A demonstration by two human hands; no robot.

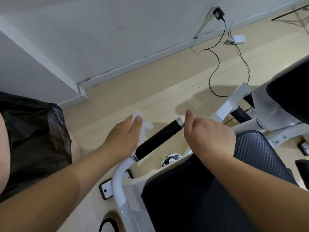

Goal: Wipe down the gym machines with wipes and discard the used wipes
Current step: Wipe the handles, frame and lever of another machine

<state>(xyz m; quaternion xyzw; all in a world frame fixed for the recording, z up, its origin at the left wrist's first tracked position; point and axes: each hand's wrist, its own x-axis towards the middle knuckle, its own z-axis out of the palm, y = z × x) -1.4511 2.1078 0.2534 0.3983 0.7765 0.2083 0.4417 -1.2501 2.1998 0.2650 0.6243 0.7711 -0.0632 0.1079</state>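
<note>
White crumpled wipe (pixel 142 122) is pinched in our left hand (pixel 124 136), beside the black foam handle grip (pixel 159 139); our right hand (pixel 209 136) curls loosely, empty. We judge wiping midway, black bin bag (pixel 33 139) awaiting discards.

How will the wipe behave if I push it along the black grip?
The wipe is probably floppy: it hangs crumpled from the left hand. It likely weighs almost nothing, pinched by fingertips alone. On the round grip it may bunch unless wrapped around.
</note>
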